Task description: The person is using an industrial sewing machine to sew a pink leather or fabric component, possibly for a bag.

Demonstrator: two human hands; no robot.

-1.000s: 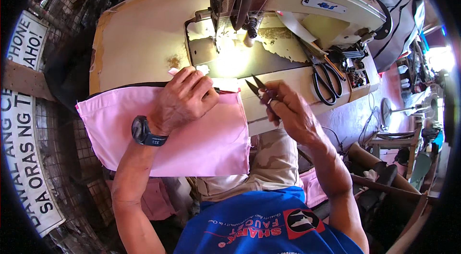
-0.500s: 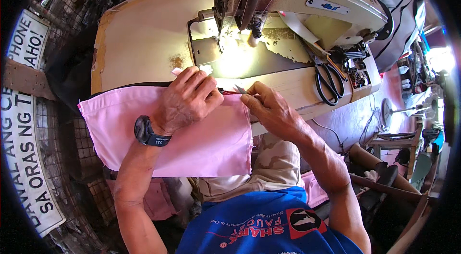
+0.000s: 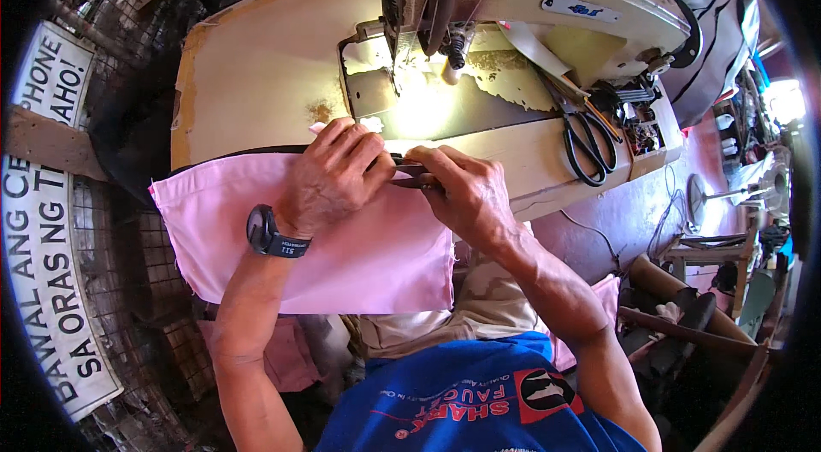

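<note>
My left hand (image 3: 333, 178), wearing a dark watch, is closed on the upper edge of a pink fabric piece (image 3: 376, 264), where a black strip (image 3: 256, 152) runs. The fabric drapes over the table's front edge toward my lap. My right hand (image 3: 470, 200) is closed on small dark thread snips (image 3: 412, 181), their blades at that edge, right beside my left fingers and partly hidden. Both hands are just in front of the lit needle area of the sewing machine (image 3: 581, 41). A small pale scrap (image 3: 370, 124) lies just beyond my left fingers.
The cream sewing table (image 3: 239, 67) carries black-handled scissors (image 3: 588, 148) and a tray of small tools (image 3: 641, 131) at right. A wire mesh wall with a white sign (image 3: 60, 221) stands at left. A fan (image 3: 701, 200), wooden stool and clutter stand at right; more pink fabric lies below.
My right hand has moved left with the snips, bringing them to the fabric's edge beside my left hand. The left hand and fabric have shifted slightly right.
</note>
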